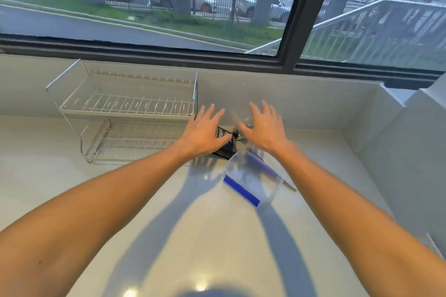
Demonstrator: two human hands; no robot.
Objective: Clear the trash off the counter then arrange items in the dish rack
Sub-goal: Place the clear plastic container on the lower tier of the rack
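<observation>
**Both hands over the litter, nothing gripped yet**

Broadly, the counter (169,236) is pale and glossy and runs to a wall under a window (169,2). Rack (125,113): two wire tiers, standing at the back left against the wall, both tiers showing nothing in them. Judged: parked there as the destination for later, out of the way of the clearing step.

Bag (251,183): clear plastic with blue zip strips, lying flat to the right of the rack, near centre. Wrapper (225,146): dark, crumpled, between rack and bag, touching the bag's far edge. Both read as trash.

Left hand (201,131): fingers straight and spread, released, above the wrapper and partly covering it. Right hand (264,125): likewise spread, holding nothing, above the bag's far end. Judged: a reach toward the trash, grasp not yet made.

Unclear: a small dark object between the hands, motion-blurred, unidentified. A thin rod-like thing juts from under the bag at right; utensil or straw, cannot tell. Contact between palms and wrapper not resolvable.
</observation>
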